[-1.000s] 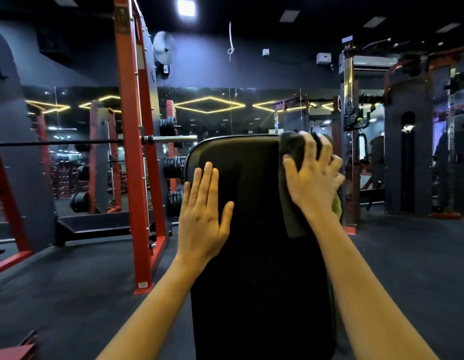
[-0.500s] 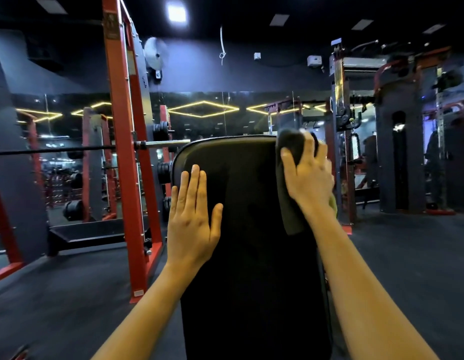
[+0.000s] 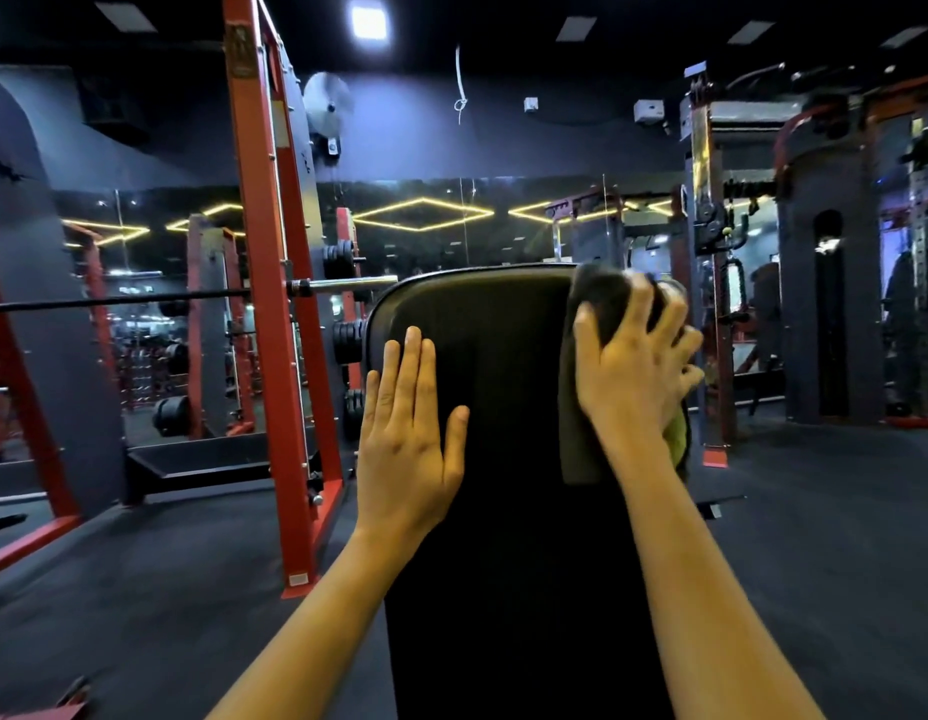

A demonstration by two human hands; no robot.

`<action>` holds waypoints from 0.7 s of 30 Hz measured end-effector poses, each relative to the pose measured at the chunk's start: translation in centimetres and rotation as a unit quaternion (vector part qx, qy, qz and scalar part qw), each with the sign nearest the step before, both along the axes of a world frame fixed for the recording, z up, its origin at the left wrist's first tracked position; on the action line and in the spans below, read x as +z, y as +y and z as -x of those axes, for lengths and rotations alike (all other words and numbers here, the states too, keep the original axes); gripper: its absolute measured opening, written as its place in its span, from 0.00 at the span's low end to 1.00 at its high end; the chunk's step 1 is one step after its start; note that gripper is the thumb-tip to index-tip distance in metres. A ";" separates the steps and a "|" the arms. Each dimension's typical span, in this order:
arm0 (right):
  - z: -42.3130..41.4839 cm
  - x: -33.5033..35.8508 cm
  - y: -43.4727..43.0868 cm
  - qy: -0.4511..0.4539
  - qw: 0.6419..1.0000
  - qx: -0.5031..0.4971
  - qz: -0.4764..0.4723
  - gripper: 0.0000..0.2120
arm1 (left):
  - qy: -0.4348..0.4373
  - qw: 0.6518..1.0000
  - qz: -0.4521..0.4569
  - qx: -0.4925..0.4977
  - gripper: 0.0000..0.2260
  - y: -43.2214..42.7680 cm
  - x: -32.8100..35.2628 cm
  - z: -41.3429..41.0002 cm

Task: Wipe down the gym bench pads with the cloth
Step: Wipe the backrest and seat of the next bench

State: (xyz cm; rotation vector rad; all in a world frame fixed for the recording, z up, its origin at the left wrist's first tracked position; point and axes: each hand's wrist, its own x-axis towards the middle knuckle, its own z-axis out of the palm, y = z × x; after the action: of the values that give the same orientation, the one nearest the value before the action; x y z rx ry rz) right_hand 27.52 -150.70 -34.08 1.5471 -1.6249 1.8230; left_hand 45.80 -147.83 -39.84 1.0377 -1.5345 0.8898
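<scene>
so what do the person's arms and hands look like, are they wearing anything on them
Both forearms are bare as far as the edge of the picture, with no sleeve in view. The left hand and right hand are bare too: no gloves, and no watch, ring or wristband visible.

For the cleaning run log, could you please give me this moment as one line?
step: wiping | left hand: flat on bench pad | right hand: holds cloth against pad's top right corner
</scene>
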 end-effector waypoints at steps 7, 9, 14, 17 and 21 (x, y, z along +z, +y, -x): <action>-5.5 -0.3 1.3 0.254 0.960 0.006 0.121 0.28 | 0.001 1.000 0.011 -0.004 0.27 0.0 -0.1 -0.1; -3.7 -2.0 1.0 0.248 0.961 0.003 0.124 0.28 | 0.003 1.000 0.009 -0.014 0.27 -0.1 0.0 -0.1; -2.1 2.1 0.5 0.036 0.999 -0.017 0.014 0.30 | 0.005 0.999 0.000 -0.035 0.26 0.0 0.0 -0.2; -5.7 3.7 1.6 0.140 0.989 -0.021 0.039 0.29 | 0.009 0.996 0.001 -0.084 0.25 0.0 -0.1 -0.6; -7.1 -0.8 1.7 0.267 0.953 -0.023 0.141 0.27 | 0.039 0.989 -0.005 -0.143 0.26 0.4 -1.4 -2.1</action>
State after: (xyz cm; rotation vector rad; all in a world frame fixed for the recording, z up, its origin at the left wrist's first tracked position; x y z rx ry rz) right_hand 34.63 -148.97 -34.86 1.6585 -1.0893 1.3680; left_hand 47.88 -147.46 -41.25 0.8233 -1.5753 0.6358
